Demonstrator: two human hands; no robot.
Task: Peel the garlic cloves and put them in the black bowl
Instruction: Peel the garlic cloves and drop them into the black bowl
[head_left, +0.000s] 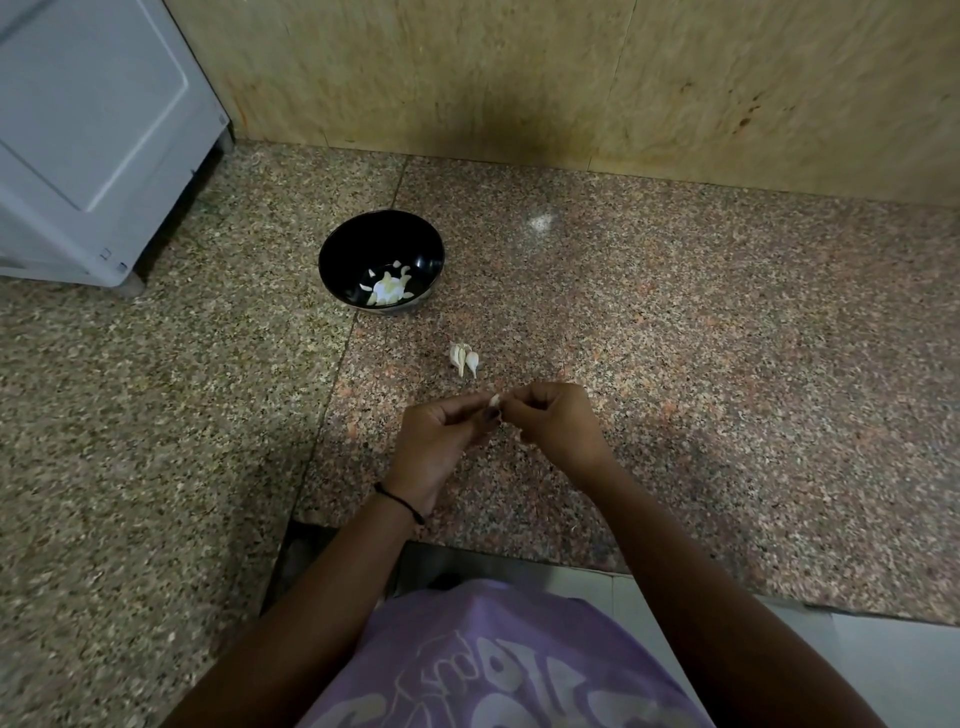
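Note:
A small white garlic clove is pinched between my two hands above the granite counter. My left hand holds it from the left with curled fingers; my right hand pinches it from the right. A few unpeeled cloves lie on the counter just beyond my hands. The black bowl stands farther back to the left, with several pale garlic pieces at its bottom.
A white appliance stands on the counter at the far left. A beige stone wall runs along the back. The counter's front edge lies just under my forearms.

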